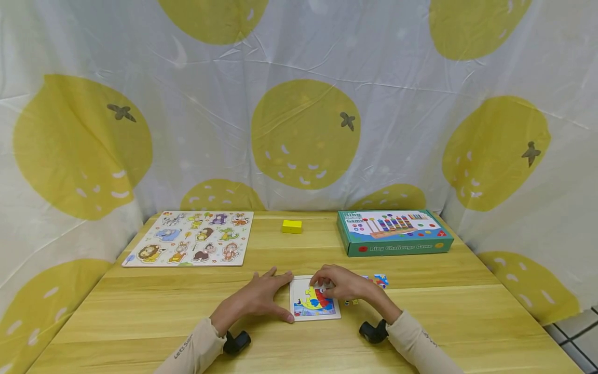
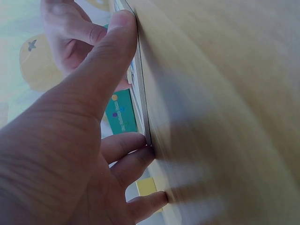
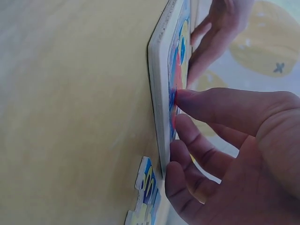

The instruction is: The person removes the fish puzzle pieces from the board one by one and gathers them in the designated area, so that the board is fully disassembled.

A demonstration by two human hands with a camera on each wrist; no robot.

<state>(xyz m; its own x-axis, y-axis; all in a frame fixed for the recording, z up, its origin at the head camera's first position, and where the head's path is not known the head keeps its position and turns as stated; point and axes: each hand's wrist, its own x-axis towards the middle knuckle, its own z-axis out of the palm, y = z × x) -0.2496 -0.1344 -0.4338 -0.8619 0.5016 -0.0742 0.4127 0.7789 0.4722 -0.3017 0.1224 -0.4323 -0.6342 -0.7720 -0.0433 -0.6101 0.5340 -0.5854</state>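
A small square jigsaw board (image 1: 301,280) lies on the table, with part of a yellow, red and blue picture (image 1: 315,302) filled in. My left hand (image 1: 257,296) is spread along its left side. The thumb (image 2: 123,23) rests at the near corner and the fingers touch around the far corner. Over the right half of the picture, my right hand (image 1: 343,285) pinches a reddish puzzle piece (image 3: 176,99) between thumb and bent fingers, low at the board's surface. That piece is mostly hidden by the fingers. Loose puzzle pieces (image 3: 148,183) lie beside the board, partly under my right wrist.
A large animal puzzle board (image 1: 189,239) lies at the back left. Behind the jigsaw sits a yellow block (image 1: 291,227). The green Ring Challenge Game box (image 1: 397,234) stands at the back right. A fruit-print curtain (image 1: 306,135) surrounds the wooden table (image 1: 163,301).
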